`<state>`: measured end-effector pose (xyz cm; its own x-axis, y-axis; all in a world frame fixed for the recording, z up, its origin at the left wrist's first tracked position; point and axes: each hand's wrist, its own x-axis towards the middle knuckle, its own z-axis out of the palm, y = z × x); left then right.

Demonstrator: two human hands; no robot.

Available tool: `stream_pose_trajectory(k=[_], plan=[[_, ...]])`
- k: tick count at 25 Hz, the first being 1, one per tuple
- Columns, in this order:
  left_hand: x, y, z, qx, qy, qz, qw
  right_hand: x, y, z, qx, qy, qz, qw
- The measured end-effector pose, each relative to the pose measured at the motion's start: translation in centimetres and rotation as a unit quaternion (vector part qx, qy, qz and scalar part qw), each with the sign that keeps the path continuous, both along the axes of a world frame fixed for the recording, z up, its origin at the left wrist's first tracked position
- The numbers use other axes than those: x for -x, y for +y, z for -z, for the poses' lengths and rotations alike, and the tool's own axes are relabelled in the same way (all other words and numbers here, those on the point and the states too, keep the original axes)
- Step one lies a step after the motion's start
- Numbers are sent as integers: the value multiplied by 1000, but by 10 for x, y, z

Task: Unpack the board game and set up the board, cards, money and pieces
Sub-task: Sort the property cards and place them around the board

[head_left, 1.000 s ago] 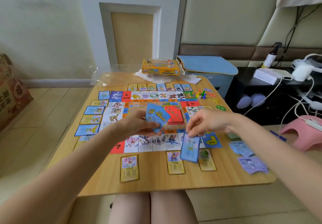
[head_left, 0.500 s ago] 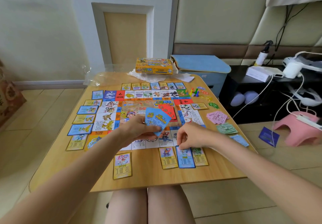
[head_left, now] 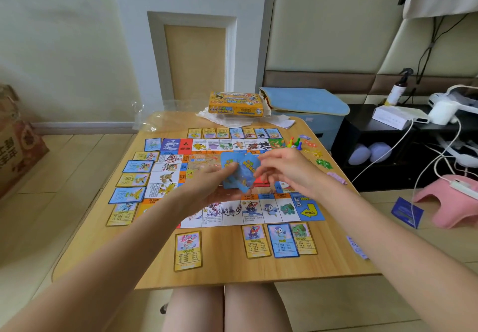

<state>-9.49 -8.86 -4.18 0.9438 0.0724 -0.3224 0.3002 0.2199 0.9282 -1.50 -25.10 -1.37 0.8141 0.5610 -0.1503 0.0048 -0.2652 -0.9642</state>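
Note:
The game board lies open on the wooden table, with property cards laid around its edges. My left hand holds a fanned stack of blue cards above the board's middle. My right hand touches the stack's right side with its fingertips, blurred. Three cards sit below the board's near edge at right, the middle one a blue-bordered card. A single yellow card lies further left. Coloured pawns stand at the board's far right corner.
The yellow game box rests on white paper at the table's far edge, beside clear plastic wrap. Paper money lies along the table's right edge. A blue stool, cables and a pink object stand to the right.
My right hand left the blue-bordered card on the table below the board and rose back to the stack in my left hand. The camera view shifted slightly.

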Motion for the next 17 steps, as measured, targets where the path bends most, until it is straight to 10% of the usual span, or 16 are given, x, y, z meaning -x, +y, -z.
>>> stream_pose_trajectory(k=[17], plan=[[1, 22, -12, 7, 29, -44, 999, -13, -2, 7, -18, -92, -52, 994]])
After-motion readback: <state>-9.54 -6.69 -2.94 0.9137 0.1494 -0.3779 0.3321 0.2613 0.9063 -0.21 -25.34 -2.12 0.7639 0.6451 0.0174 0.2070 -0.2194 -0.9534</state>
